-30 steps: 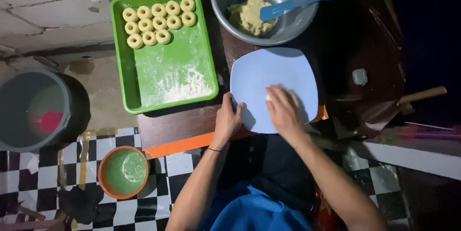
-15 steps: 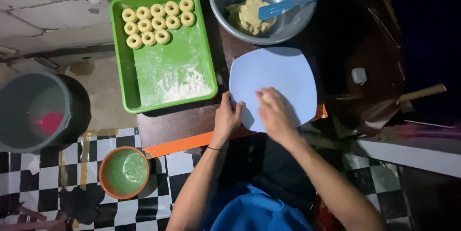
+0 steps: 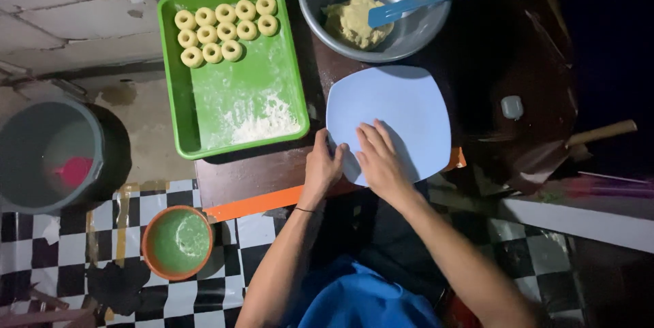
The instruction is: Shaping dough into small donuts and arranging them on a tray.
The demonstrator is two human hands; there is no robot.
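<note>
Since a second ago the right hand has slid from the middle of the pale blue square plastic plate toward its near left edge, palm down with the fingers laid flat and close together, presumably rolling a bit of dough that stays hidden beneath it; the left hand has kept its place, curled over the plate's near left corner and steadying it. Going left to right: a grey bucket with something pink inside stands on the floor, an orange bowl with a green inside dusted with flour sits on the checkered floor covering, and the green rectangular plastic tray on the dark surface carries eleven finished dough rings in three rows at its far end, with loose flour lower down and most of its floor unfilled. Further right, the grey metal bowl holds a fair lump of yellow dough under a blue plastic spatula. By my reckoning the shaping is well begun but nowhere near done.
</note>
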